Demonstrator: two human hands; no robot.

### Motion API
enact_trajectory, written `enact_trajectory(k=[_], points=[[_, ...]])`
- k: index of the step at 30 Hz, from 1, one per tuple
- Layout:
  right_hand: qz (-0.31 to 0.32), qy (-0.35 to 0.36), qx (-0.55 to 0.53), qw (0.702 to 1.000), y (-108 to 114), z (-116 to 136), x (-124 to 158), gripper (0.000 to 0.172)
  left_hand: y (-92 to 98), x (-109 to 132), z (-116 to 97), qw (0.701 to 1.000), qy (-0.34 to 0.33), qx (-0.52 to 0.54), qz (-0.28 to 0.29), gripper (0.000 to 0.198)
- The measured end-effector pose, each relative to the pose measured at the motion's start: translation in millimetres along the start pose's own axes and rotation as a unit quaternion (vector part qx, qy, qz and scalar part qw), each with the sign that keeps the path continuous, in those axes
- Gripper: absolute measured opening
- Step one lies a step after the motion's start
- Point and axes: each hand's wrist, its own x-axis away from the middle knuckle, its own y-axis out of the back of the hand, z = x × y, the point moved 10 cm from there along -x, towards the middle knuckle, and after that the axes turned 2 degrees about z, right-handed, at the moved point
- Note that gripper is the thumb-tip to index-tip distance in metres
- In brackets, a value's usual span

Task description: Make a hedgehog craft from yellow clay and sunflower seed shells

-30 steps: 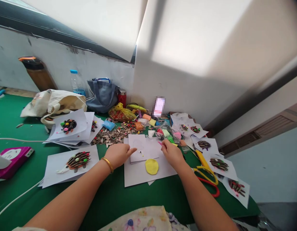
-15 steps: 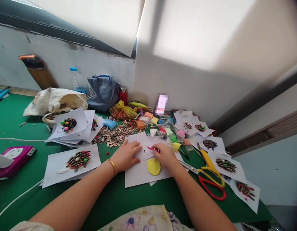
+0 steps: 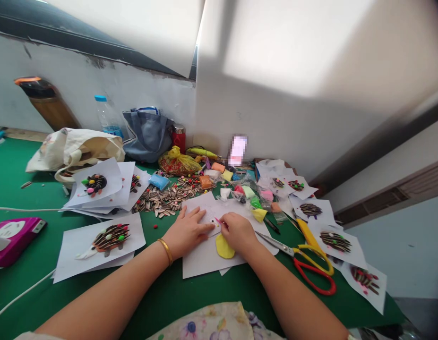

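Note:
My left hand (image 3: 188, 231) lies flat on the white paper (image 3: 197, 267) with its fingers spread, a gold bangle at its wrist. My right hand (image 3: 237, 231) is closed in a pinch on a thin pink pointed tool (image 3: 218, 220). The tool's tip is at a small black-and-white dot (image 3: 212, 221) on a smaller sheet, between the two hands. A flat yellow clay disc (image 3: 224, 246) rests on the paper below my right hand, which covers part of its upper edge.
Scissors (image 3: 304, 257) lie to the right, beside several sheets with seed hedgehogs (image 3: 335, 241). More hedgehog sheets (image 3: 105, 243) are at left. Sunflower seeds (image 3: 162, 200) and clay packets (image 3: 259, 214) spread behind the paper. Bags (image 3: 148, 134), bottles and a phone (image 3: 237, 150) stand by the wall.
My right hand has shifted slightly left, bringing the pink tool's tip to the dot, and it now overlaps the yellow disc more. The left hand stays flat on the paper. The view has shifted slightly.

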Motion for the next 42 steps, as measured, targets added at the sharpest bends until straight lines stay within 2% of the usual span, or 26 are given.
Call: enact_trajectory(k=[7,15,27,38,42], points=[[-0.005,-0.017,-0.008,1.0,3,-6,2,0.014,-2.1,0,-1,1.0,0.005,-0.017,0.017,0.034],[0.005,-0.023,-0.019,1.0,0,-3,5,0.015,-2.0,0,-1,1.0,0.003,-0.01,0.008,0.033],[0.041,-0.061,-0.023,0.997,-2,-6,9,0.013,-1.1,1,-2,1.0,-0.002,-0.027,0.004,0.033],[0.032,-0.051,-0.019,0.998,6,-12,10,0.013,-1.9,1,-1,1.0,-0.005,-0.024,-0.001,0.033],[0.001,-0.029,-0.012,1.0,15,-11,10,0.013,-1.9,2,-1,1.0,-0.004,-0.021,-0.001,0.033]])
